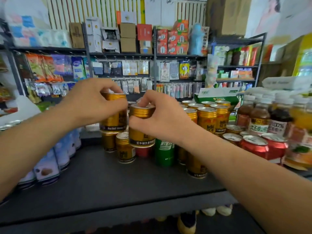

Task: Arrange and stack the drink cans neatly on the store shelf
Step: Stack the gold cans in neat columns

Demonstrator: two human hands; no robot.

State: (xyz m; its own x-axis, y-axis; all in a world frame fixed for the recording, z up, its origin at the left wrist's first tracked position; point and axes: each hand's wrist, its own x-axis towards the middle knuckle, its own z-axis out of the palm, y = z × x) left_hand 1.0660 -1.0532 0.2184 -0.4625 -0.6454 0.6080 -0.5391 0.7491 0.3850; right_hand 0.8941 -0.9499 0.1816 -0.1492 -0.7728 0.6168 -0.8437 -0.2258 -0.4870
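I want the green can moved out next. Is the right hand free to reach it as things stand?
Probably not yet. The right hand is closed around a gold can, and that can hangs directly over the green can. Setting it down first would likely clear the way.

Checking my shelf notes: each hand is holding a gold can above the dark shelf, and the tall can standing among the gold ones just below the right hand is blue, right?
Not quite. The tall can is green, not blue, as the head view shows. The rest holds: the left hand and right hand each hold a gold can above the dark shelf.
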